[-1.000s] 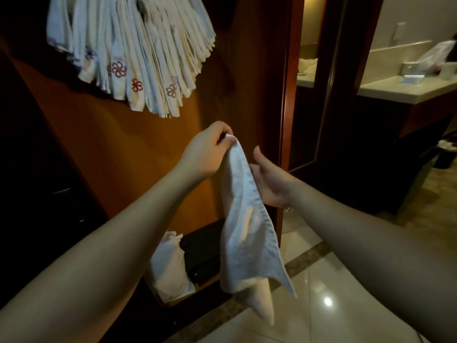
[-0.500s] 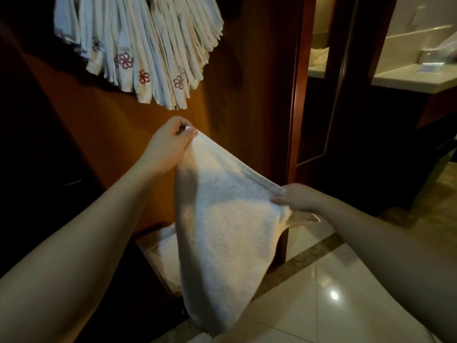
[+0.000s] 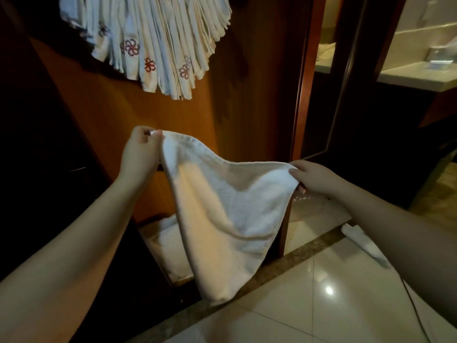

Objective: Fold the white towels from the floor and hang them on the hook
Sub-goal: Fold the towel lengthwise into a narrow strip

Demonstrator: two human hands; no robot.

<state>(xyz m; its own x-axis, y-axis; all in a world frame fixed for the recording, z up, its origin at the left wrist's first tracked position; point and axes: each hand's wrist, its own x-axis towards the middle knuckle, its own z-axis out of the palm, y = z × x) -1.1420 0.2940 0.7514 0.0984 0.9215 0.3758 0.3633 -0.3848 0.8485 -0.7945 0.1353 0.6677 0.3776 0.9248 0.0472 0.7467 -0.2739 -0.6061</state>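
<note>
White towel (image 3: pixel 230 214) now spread wide across centre frame, no longer the narrow bunched hank of a second ago. Left hand (image 3: pixel 141 154) up at centre left, fingers curled and pinching one top corner. Right hand (image 3: pixel 314 178) lower, at centre right, thumb and fingers closed on the opposite corner; a second back, open-palmed beside the cloth, gripping nothing. Top edge slack, sagging between the two grips, left end higher than right. Body of cloth hanging to a rounded point at lower centre, clear of the pale tiled floor (image 3: pixel 321 305). Hands well apart compared with half a second ago, so spread wider and the whole sheet readable. Meaning for the task, by judgement: shake-out finished, corners found, fold proper not yet begun; likely next, levelling the edge and bringing corner to corner. Overhead, upper left to upper centre, fan of hung towels (image 3: pixel 158 45) with red flower marks, tightly packed against the wood panel (image 3: pixel 235 115); hook itself hidden behind them, free room there impossible to judge. More white cloth heaped low behind the held towel, lower centre left (image 3: pixel 163 241), and one stray piece on the tiles at right edge (image 3: pixel 363 241). Hence work remaining after this one. Counter (image 3: pixel 420 78) at upper right, dim, contents too blurred to name.
</note>
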